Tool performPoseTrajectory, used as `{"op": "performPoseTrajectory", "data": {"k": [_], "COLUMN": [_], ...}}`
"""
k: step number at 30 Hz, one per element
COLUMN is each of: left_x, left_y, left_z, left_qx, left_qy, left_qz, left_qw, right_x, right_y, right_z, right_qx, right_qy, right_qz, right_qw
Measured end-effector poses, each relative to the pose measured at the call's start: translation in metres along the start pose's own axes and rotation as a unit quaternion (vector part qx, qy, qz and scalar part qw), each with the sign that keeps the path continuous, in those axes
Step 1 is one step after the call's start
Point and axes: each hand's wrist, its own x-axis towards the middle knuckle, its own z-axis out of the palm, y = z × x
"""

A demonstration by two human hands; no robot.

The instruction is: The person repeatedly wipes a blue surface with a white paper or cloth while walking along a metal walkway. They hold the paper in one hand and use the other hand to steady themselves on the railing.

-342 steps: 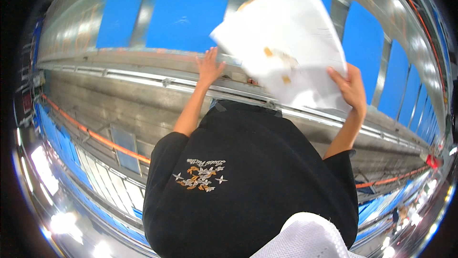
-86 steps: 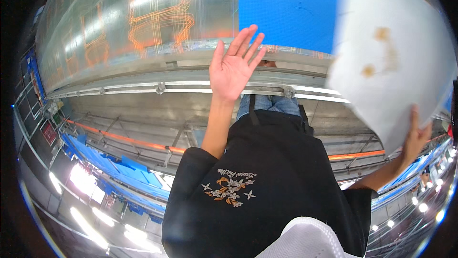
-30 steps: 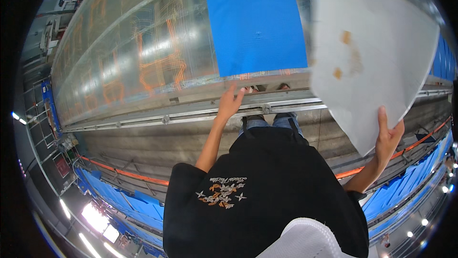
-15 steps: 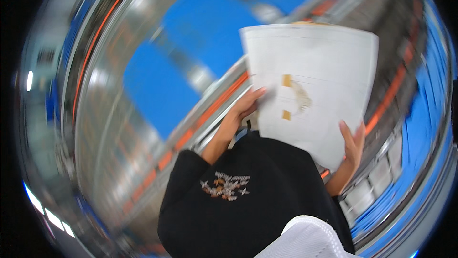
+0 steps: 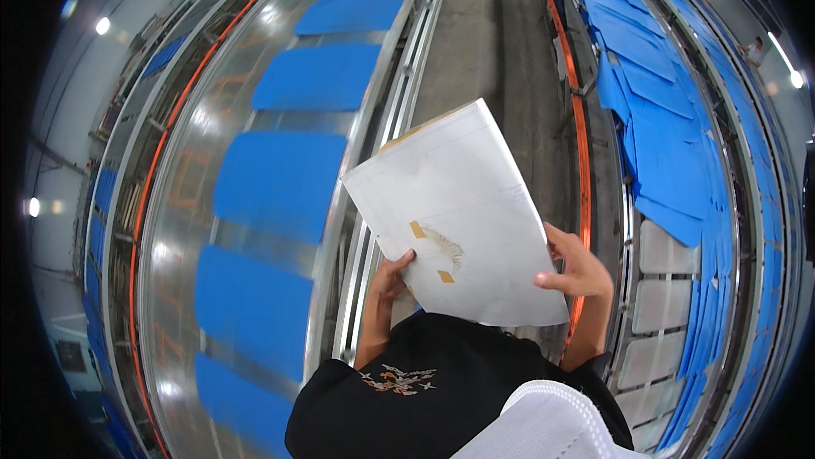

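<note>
Compared with half a second earlier, both hands have drawn the white sheet [image 5: 458, 217] lower and nearer the chest, and the surroundings have swung so that the metal conveyor [image 5: 255, 204] with blue panels [image 5: 267, 183] runs lengthwise at the left. Left hand [image 5: 392, 276]: fingers closed on the sheet's lower left edge, thumb on its face. Right hand [image 5: 577, 265]: grips the lower right edge. Two tan tape pieces [image 5: 418, 230] sit near the sheet's lower edge. Stacked blue panels [image 5: 662, 136] line the right side.
</note>
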Motion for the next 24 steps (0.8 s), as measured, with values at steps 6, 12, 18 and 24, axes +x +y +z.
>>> {"op": "performPoseTrajectory", "data": {"k": [6, 12, 18, 24], "left_x": [0.198, 0.375, 0.564, 0.739], "left_y": [0.051, 0.127, 0.134, 0.072], "left_z": [0.066, 0.168, 0.179, 0.046], "left_qx": [0.081, 0.595, 0.741, 0.813], "left_qy": [-0.002, 0.014, -0.084, 0.008], "left_qz": [0.047, 0.230, 0.176, 0.025], "left_qw": [0.996, 0.770, 0.643, 0.581], "right_x": [0.127, 0.061, 0.016, 0.164], "right_y": [0.122, 0.448, 0.508, 0.558], "right_z": [-0.151, -0.168, -0.089, -0.187], "right_qx": [0.127, -0.266, -0.021, 0.033], "right_qy": [0.295, 0.332, 0.050, 0.014], "right_qz": [0.153, 0.382, 0.708, 0.686], "right_qw": [0.935, 0.820, 0.704, 0.727]}}
